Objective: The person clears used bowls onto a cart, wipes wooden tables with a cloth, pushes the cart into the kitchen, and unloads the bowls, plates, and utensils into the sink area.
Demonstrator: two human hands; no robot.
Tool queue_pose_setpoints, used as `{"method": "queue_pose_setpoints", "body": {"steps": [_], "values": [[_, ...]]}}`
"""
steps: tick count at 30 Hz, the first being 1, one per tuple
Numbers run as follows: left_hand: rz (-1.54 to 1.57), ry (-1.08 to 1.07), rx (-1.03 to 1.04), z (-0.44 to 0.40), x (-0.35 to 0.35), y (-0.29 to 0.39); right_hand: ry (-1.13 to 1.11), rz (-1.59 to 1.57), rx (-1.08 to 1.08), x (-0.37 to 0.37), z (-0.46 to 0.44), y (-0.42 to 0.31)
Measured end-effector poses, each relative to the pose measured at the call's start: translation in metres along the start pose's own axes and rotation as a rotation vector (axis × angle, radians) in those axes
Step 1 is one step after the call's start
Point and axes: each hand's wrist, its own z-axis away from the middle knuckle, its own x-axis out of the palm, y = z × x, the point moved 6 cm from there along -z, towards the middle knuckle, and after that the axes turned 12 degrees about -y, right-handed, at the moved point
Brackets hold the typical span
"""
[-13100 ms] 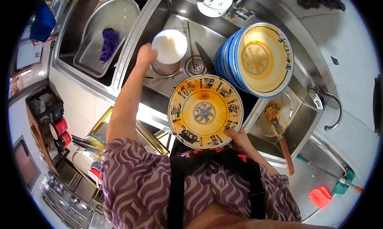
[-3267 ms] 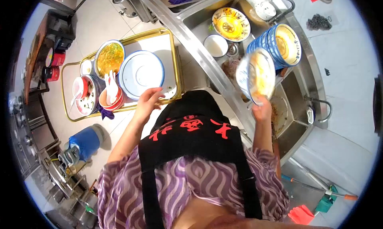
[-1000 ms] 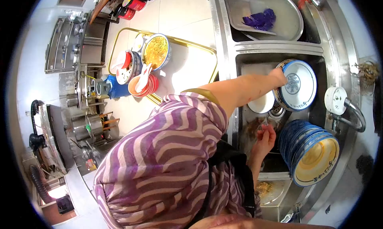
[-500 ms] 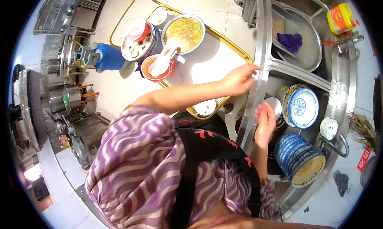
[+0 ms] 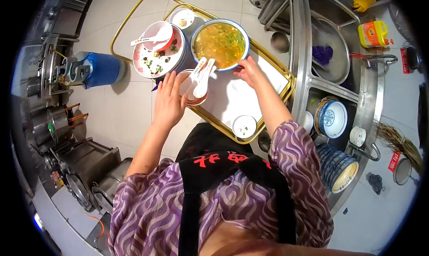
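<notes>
A large blue-rimmed bowl of soup [image 5: 220, 46] with green bits stands on a gold-railed trolley [image 5: 263, 105]. My right hand [image 5: 251, 73] pinches its near right rim. Fingers stretched out, my left hand [image 5: 169, 99] lies open between a stack of plates [image 5: 142, 65] and a bowl [image 5: 199, 99] holding white spoons [image 5: 202, 83]; its fingertips reach the stack's lower edge. On top of that stack are food scraps and a red-and-white bowl [image 5: 164, 41] with a spoon across it. Two small white bowls [image 5: 244, 126] [image 5: 182, 18] sit at the trolley's near and far ends.
To the right is a steel double sink [image 5: 333, 85] with a large basin [image 5: 342, 55], a blue-white bowl [image 5: 334, 118] and stacked bowls [image 5: 342, 171]. A yellow detergent bottle [image 5: 373, 34] stands behind it. At left are a blue-covered cylinder [image 5: 100, 70] and steel pots [image 5: 58, 122].
Both hands have moved from the sink's edge to the trolley. My right hand has taken hold of the soup bowl's rim, and my left has reached the stacked plates. The view has turned toward the trolley.
</notes>
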Motion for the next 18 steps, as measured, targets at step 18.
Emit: {"method": "queue_pose_setpoints", "body": {"steps": [18], "values": [[0.422,-0.071,0.206,-0.007,0.025,-0.033,0.245,0.030,-0.024,-0.009,0.006,0.023]]}}
